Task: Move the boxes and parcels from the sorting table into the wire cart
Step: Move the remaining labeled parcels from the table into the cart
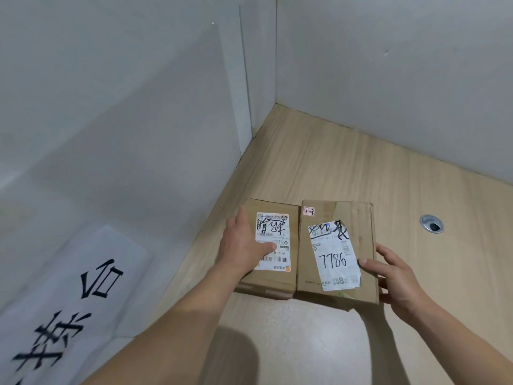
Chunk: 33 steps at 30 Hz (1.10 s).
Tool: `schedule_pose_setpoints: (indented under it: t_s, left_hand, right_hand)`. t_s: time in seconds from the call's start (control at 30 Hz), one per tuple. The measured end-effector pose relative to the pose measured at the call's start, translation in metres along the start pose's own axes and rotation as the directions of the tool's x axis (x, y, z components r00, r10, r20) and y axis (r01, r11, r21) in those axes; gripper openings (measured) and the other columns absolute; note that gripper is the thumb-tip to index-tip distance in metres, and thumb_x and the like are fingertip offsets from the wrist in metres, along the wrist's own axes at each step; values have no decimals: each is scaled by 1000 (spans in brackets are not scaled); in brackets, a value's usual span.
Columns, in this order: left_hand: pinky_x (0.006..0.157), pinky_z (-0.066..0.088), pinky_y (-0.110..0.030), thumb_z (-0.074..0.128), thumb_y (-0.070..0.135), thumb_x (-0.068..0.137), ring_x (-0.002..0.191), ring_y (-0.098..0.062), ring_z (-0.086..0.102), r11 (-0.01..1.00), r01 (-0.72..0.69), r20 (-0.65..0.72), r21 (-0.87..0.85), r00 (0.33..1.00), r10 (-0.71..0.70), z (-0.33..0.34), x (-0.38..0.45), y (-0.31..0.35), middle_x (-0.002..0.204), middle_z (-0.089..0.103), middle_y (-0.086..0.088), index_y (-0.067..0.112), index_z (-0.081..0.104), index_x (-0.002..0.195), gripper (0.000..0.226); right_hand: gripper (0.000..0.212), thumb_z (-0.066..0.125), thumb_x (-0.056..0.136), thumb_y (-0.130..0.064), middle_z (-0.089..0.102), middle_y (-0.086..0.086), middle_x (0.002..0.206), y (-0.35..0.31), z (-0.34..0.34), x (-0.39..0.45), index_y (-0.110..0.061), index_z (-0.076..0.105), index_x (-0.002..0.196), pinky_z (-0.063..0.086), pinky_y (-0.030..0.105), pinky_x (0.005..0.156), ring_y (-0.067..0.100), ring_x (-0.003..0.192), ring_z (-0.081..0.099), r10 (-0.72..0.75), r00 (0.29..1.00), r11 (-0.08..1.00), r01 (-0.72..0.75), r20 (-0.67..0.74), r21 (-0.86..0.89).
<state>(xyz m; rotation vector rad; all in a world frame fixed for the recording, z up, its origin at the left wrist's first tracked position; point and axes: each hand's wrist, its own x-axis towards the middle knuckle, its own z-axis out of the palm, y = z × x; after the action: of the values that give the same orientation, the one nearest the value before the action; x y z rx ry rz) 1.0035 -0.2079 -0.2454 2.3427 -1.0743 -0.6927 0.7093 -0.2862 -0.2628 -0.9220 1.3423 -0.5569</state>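
Observation:
Two brown cardboard boxes lie side by side on the light wooden sorting table [347, 168], near its left wall. The left box [280, 276] carries a white label with black handwriting. My left hand [244, 245] grips this box from its left side, thumb lying across the label. The right box [358, 220] is larger and bears a white label reading 7786 plus a small red-marked sticker. My right hand [397, 276] holds that box at its right edge, thumb on top and fingers curled round the side. The wire cart is out of view.
Grey partition walls [388, 79] close the table off at the left and back, meeting in a corner. A round metal cable grommet [432, 223] sits in the tabletop to the right of the boxes. A white sheet with large black characters [72, 295] hangs on the left wall.

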Motion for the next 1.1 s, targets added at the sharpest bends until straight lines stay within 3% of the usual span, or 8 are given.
schedule_pose_setpoints:
  t_s: [0.1, 0.17, 0.3, 0.43, 0.57, 0.8, 0.93, 1.1]
  left_hand:
    - [86, 54, -36, 93, 26, 65, 96, -13, 65, 968, 126, 50, -218, 992, -118, 5, -5, -5, 112, 62, 7, 26, 55, 115, 63]
    - [72, 57, -30, 88, 8, 73, 80, -12, 73, 849, 256, 174, -462, 965, -196, 8, -9, -10, 99, 74, 2, 25, 65, 98, 38]
    - [64, 59, -34, 81, -1, 78, 83, -23, 76, 632, 414, 359, -655, 907, -222, 12, -13, -21, 104, 76, -6, 16, 62, 118, 48]
    - [68, 58, -37, 76, 11, 85, 88, -27, 76, 562, 494, 483, -663, 857, -183, 18, -18, -33, 105, 77, -8, 19, 57, 126, 46]
    - [82, 58, -44, 77, 22, 82, 95, -30, 74, 552, 510, 554, -659, 826, -102, 19, -23, -32, 107, 76, -11, 19, 57, 126, 49]
    - [107, 44, -60, 88, 37, 50, 114, -36, 66, 600, 454, 552, -659, 834, -25, 13, -26, -38, 113, 75, -12, 29, 65, 119, 73]
    - [93, 57, -50, 90, 31, 50, 106, -31, 70, 634, 436, 567, -638, 824, 3, 8, -30, -40, 115, 74, -10, 36, 57, 133, 89]
    - [65, 54, -32, 86, 26, 51, 89, -23, 72, 687, 379, 523, -621, 852, 3, 3, -42, -39, 109, 76, -2, 45, 53, 132, 90]
  right_hand:
    - [56, 77, 80, -18, 78, 0, 81, 8, -14, -2, -29, 60, 133, 45, 33, 65, 25, 75, 67, 45, 999, 998, -44, -13, 39]
    - [63, 79, 74, -22, 78, 0, 83, 14, -21, -5, -28, 61, 135, 46, 28, 58, 21, 70, 68, 80, 997, 997, -80, -13, 26]
    - [49, 71, 87, -14, 78, 4, 91, 25, -29, -8, -25, 62, 134, 48, 24, 49, 19, 67, 70, 116, 993, 992, -115, -10, 45]
    - [46, 72, 85, -16, 78, 7, 95, 31, -31, -11, -25, 65, 129, 51, 27, 54, 23, 73, 70, 120, 993, 991, -120, 6, 54]
    - [37, 74, 80, -17, 78, 11, 97, 35, -34, -12, -22, 71, 117, 54, 36, 64, 28, 76, 70, 117, 993, 990, -117, 14, 76]
    - [52, 78, 62, -15, 75, 20, 108, 35, -49, -17, -9, 70, 113, 56, 46, 81, 37, 90, 71, 112, 993, 984, -116, 39, 137]
    - [48, 78, 67, -14, 75, 20, 110, 34, -53, -23, -11, 71, 115, 51, 52, 90, 37, 91, 70, 106, 993, 989, -110, 45, 99]
    - [40, 70, 87, -8, 79, 3, 87, 27, -53, -36, -23, 69, 124, 48, 28, 58, 17, 63, 71, 71, 997, 997, -71, 2, -14]
